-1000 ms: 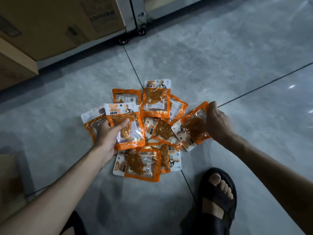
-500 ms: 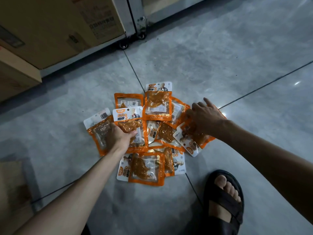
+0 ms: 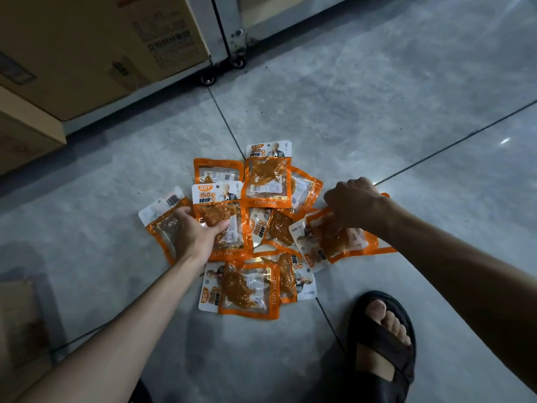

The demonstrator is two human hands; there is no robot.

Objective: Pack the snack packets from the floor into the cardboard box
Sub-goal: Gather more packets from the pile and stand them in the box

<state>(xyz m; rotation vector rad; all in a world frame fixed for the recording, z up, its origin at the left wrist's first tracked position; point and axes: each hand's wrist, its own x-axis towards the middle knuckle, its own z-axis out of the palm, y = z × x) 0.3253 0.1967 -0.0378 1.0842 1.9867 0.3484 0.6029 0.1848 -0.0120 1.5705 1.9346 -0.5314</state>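
Packets: orange-and-clear plastic snack packets (image 3: 255,289), overlapping in a pile on the grey tiled floor (image 3: 377,106).
Your left hand (image 3: 194,234): curled, gripping the pile's left packets.
Your right hand (image 3: 353,203): closed, pinching the right-side packet (image 3: 343,245).
Box: brown cardboard box (image 3: 87,48), far left.

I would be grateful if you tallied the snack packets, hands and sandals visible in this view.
Snack packets: about 10 (they overlap, so the count is not exact)
Hands: 2, the left hand and the right hand
Sandal: 1
Total: about 13
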